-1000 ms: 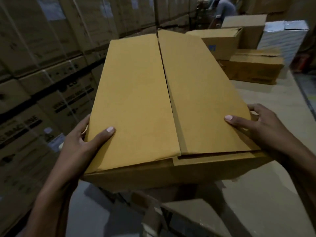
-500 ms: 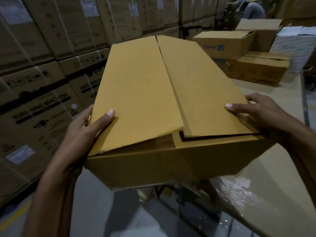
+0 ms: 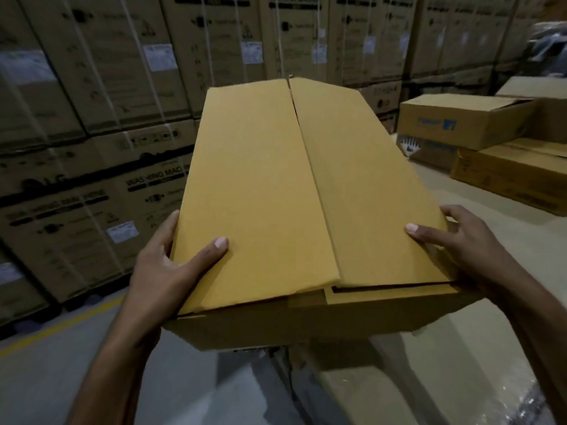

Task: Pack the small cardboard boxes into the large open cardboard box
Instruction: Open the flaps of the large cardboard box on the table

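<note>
A: Hand status?

B: The cardboard box (image 3: 276, 194) is held in the air, gripped from both sides. The left hand (image 3: 159, 271) is clamped on the near left corner. Its thumb (image 3: 214, 246) is laid flat on the left top flap. One of its fingers (image 3: 170, 223) is seen running up the side wall; the rest are hidden under the box.

A: Right side?

B: The right hand (image 3: 478, 250) is clamped on the near right edge. Its thumb (image 3: 426, 236) is pressed flat on the right top flap. The right fingers (image 3: 457, 213) are curled round the flap edge onto the side wall.

A: Flaps?

B: Both are folded down. The seam runs between the two thumbs and away from them. A dark gap is seen under the near edge of the right flap, just inboard of the right thumb. Contents cannot be told.

A: Surroundings?

B: Beyond the left fingers, strapped cartons (image 3: 92, 194) marked "WASHING MACHINE" are stacked as a wall. Beyond the right fingers, well apart, a brown box with a blue logo (image 3: 460, 121) is stacked above a flatter carton (image 3: 506, 179), on a pale tabletop (image 3: 460, 363). Below the left wrist, a grey floor with a yellow line (image 3: 61, 326) is seen. Whatever lies under the box is too blurred to be told.
</note>
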`<state>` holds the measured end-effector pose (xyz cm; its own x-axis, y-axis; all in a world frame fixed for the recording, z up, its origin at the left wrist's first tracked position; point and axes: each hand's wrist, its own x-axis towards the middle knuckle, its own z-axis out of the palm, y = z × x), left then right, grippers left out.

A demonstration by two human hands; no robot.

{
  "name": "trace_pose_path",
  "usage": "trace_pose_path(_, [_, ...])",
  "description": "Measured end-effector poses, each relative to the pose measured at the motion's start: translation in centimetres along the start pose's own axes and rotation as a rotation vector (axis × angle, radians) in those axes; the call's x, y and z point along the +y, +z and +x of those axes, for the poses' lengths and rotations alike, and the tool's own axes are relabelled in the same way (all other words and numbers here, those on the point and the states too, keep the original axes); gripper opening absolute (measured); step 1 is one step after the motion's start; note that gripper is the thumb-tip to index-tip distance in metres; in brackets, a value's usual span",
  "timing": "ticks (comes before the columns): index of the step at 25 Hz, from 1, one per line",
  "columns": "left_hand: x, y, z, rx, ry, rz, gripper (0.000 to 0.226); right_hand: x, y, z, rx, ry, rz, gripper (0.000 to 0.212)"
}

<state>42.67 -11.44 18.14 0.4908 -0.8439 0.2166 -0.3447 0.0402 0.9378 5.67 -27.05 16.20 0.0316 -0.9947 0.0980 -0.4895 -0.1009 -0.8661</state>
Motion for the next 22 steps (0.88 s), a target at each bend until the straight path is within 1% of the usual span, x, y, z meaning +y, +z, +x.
trace_pose_path(2, [-0.3,2.2,-2.7,0.085,0.023,-0.001,0.099,1.8,-1.9,0.4,0.007,-0.062,0.003,0.103])
trace_pose_path(4, [-0.4,4.4,-6.1,0.160,0.014,-0.025,0.101,3.6,-3.5,0.1,0.002,-0.139,0.011,0.095])
trace_pose_path(6, [-0.5,6.1,-9.5,0.239,0.027,-0.042,0.102,4.9,-4.4,-1.1,-0.009,-0.235,0.039,0.103])
trace_pose_path(8, [-0.2,7.8,-12.6,0.295,0.051,-0.040,0.099,6.0,-5.7,-2.3,0.014,-0.292,0.058,0.105])
trace_pose_path(12, [0.7,10.3,-17.6,0.348,0.124,-0.066,0.101,8.1,-9.2,-4.1,0.073,-0.369,0.099,0.098])
trace_pose_path(15, [2.1,12.7,-20.7,0.343,0.162,-0.078,0.101,9.8,-12.2,-5.5,0.104,-0.388,0.090,0.095])
trace_pose_path(19, [4.1,16.5,-24.5,0.350,0.128,-0.109,0.098,11.7,-16.8,-6.3,0.064,-0.365,0.092,0.097])
trace_pose_path(22, [6.3,19.7,-26.1,0.346,0.092,-0.077,0.093,13.5,-20.8,-5.6,0.012,-0.335,0.058,0.100])
